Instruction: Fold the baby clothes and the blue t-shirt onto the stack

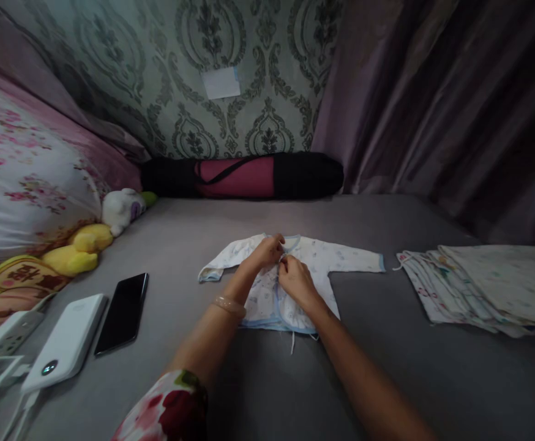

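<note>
A small white baby shirt (pixel 311 269) with a faint print and pale blue trim lies spread flat, its sleeves out to both sides. My left hand (pixel 272 250) is closed at the front just below the neckline, fingers pinched on the cloth. Close beside it, slightly lower and to the right, my right hand (pixel 295 278) pinches the front edge. My fingers hide whether they grip the fabric or a thin tie. A white tie string (pixel 292 343) hangs from the bottom hem onto the grey sheet (pixel 267 392).
At right lies a stack of folded baby clothes (pixel 492 282). To the left are a black phone (pixel 123 312), a white power bank (pixel 65 343), a power strip (pixel 8 337) and plush toys (pixel 74 248). A long black and red bag (pixel 240 177) rests along the wall.
</note>
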A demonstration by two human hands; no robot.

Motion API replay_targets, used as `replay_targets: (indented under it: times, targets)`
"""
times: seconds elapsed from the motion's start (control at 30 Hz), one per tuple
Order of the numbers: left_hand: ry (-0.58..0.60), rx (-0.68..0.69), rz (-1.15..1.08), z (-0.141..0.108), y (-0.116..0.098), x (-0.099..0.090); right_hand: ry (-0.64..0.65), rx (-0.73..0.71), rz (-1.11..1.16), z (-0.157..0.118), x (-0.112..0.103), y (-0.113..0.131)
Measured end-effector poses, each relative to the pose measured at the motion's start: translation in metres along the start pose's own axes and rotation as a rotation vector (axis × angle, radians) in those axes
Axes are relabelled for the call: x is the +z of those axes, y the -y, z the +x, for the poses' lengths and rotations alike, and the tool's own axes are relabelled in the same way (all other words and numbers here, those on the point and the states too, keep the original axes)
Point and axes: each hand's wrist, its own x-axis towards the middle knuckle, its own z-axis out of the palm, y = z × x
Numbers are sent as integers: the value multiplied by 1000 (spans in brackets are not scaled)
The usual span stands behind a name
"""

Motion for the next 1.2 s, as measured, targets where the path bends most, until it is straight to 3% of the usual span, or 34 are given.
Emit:
replay_targets:
  times: [0.17,0.33,0.47,0.53,0.6,0.67,0.73,0.8,0.87,0.97,1.1,1.2]
  targets:
    - [-67,-185,-142,-5,-3,1,19,-78,-155,-20,10,12]
    - [-51,-182,-158,-16,-11,3,64,-130,-262,-31,10,23]
    - [-17,-195,-146,-23,-12,1,201,-203,-146,-31,-13,19]
    - [13,-196,-120,-26,-12,-1,237,-254,-12,-27,-30,3]
    - [35,-192,-75,-32,-14,-3,173,-176,74,-22,-48,-23]
    - [19,-161,7,-41,-21,-4,27,37,6,-17,-61,-55]
    - [-33,-92,117,-52,-35,-4,-97,138,-101,-13,-69,-86]
    - [-42,40,203,-64,-52,-3,-129,48,-166,-13,-70,-110]
    - [53,206,248,-74,-65,0,-101,-108,-190,-14,-69,-124]
    - [198,314,283,-88,-66,3,-13,-206,-206,-15,-69,-130]
    - [184,303,224,-107,-44,3,-28,-126,-254,-15,-66,-116]
    - [185,302,208,-119,-34,6,-85,-257,-180,-15,-45,-93]
